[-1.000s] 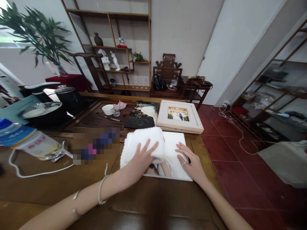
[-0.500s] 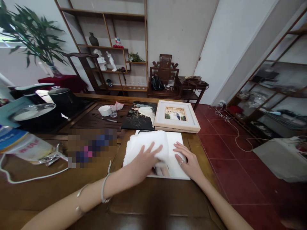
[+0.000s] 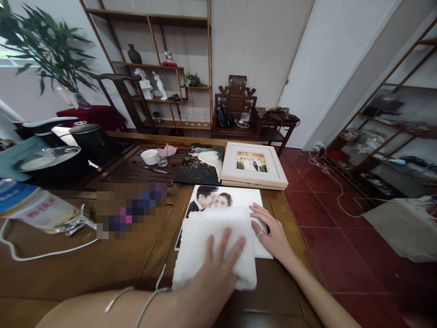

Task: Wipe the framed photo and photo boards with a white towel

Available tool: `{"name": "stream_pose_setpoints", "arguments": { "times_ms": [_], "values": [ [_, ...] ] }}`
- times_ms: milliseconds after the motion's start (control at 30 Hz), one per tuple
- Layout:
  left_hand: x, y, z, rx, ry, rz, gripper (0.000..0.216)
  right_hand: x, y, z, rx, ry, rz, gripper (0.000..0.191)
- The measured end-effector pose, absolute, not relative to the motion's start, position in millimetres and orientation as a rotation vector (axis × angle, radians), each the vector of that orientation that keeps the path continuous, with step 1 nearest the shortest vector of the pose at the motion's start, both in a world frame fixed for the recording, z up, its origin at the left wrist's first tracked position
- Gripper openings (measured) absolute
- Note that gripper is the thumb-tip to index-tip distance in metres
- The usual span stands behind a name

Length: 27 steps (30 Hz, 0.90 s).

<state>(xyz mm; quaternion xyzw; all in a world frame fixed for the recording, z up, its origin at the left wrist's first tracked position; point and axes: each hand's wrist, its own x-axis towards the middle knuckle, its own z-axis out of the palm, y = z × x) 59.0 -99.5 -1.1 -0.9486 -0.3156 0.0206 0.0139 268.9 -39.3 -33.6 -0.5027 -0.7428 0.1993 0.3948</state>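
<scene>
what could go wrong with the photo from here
The cloth under the left hand extends past the near edge of the photo, so it might snag there. The frame lies just beyond the photo, so a forward push could knock them together if the right hand slips.

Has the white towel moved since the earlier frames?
Yes: the white towel has moved toward the camera, farther from the framed wedding photo.
</scene>
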Motion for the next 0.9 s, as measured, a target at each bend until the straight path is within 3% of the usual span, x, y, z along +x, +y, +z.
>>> {"name": "stream_pose_setpoints", "arguments": {
  "times_ms": [167,367,600,767,900],
  "values": [
    [53.4,-101.6,17.0,-3.083,-0.921,0.232,0.023,269.9,-38.3,-34.9,-1.245,-1.892,0.487,0.026],
    [48.4,-40.0,42.4,-3.104,-1.099,0.367,0.063,268.7,-38.2,-35.4,-1.283,-1.885,0.489,0.02],
    [65.9,5.7,15.5,-3.032,-1.037,0.067,0.056,270.1,-37.6,-35.5,-1.261,-1.83,0.508,0.021],
    [78.6,-40.1,11.6,-3.009,-0.964,0.052,0.033,271.7,-37.4,-38.0,-1.269,-1.753,0.529,0.017],
    [73.7,-82.8,15.6,-3.054,-0.884,0.097,0.029,271.1,-37.8,-36.9,-1.255,-1.81,0.507,0.028]
  ]
}}
